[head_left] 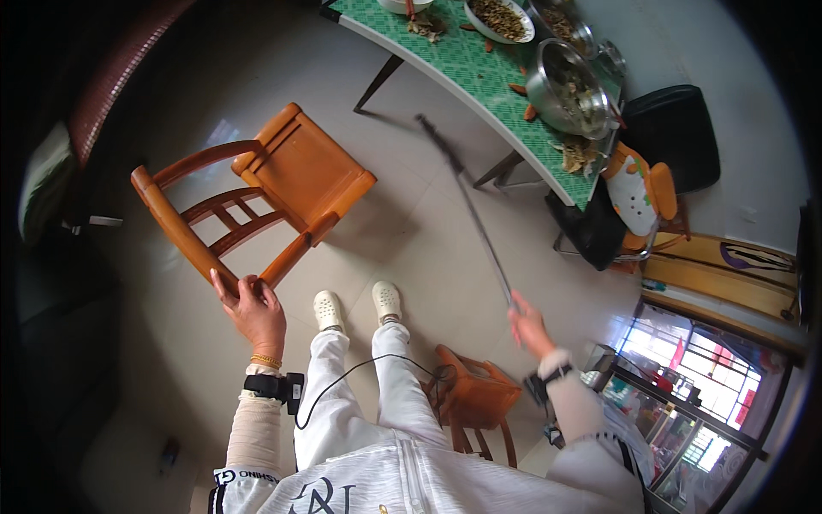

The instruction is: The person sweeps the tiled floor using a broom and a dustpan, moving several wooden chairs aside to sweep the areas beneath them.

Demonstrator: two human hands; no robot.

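My left hand [255, 315] is closed over the near corner of the back of an orange-brown wooden chair [312, 176]. The chair is tilted, its seat pointing away from me. In my right hand [531, 327], slightly blurred, is a long thin grey pole [484, 227]. It slants away to the far left and ends in a darker, thicker part over the tiled floor, between the chair and the table. What kind of tool the pole belongs to does not show clearly.
A green-topped table [479, 81] stands at the far right with a steel bowl [567, 90] and a white dish of food [501, 19]. Black chairs [672, 137] are beside it. A second wooden chair [475, 390] is near my right leg, and a glass-fronted cabinet [685, 428] at the right.
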